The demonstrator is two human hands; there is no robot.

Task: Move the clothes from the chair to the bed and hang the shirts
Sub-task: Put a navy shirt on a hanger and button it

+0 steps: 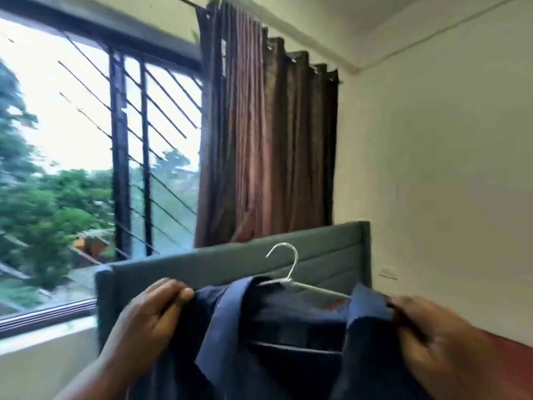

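Head view: both hands, left hand (153, 310) and right hand (441, 336), grip a smooth navy shirt (288, 342) on a thin white wire hanger (288, 272).

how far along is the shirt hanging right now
Done: the white hanger already sits inside the navy shirt. In hand: left hand and right hand each grip a shoulder. Left: hooking it up somewhere; chair and other clothes are out of view.

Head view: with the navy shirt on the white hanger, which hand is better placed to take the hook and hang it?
Probably the left hand: it pinches the navy shirt nearer the white wire hanger hook; the right hand grips the farther shoulder.
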